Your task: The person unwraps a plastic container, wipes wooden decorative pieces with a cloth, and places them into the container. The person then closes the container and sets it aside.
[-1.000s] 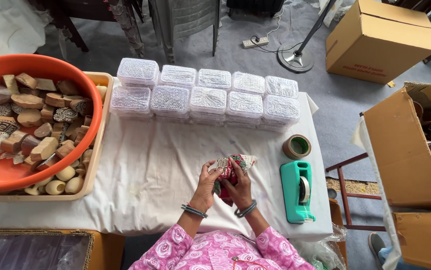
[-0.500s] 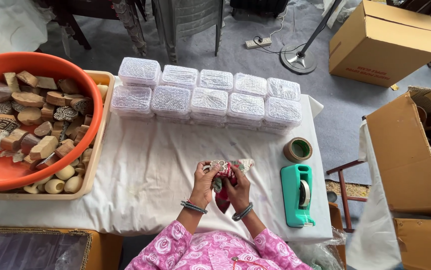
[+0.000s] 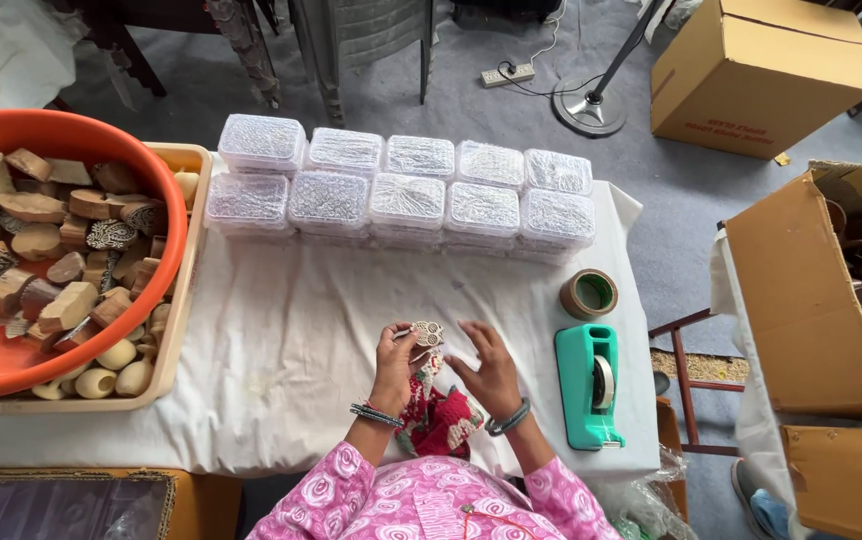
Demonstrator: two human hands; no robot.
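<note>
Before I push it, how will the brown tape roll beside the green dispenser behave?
The tape roll lies flat on the white cloth, so it would probably slide, not roll. It looks light and stiff. Set on edge, its round shape would likely roll toward the tape dispenser.

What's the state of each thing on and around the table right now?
Left hand: fingers pinch a small carved block.
Right hand: open, spread over the white cloth, holding nothing.
Clear boxes: lids on, stacked in two rows.
Orange basin: full of wooden blocks.
Tape dispenser: lying flat, roll loaded.
Tape roll: lying flat.
Near cardboard box: open.
Far cardboard box: closed.
</note>
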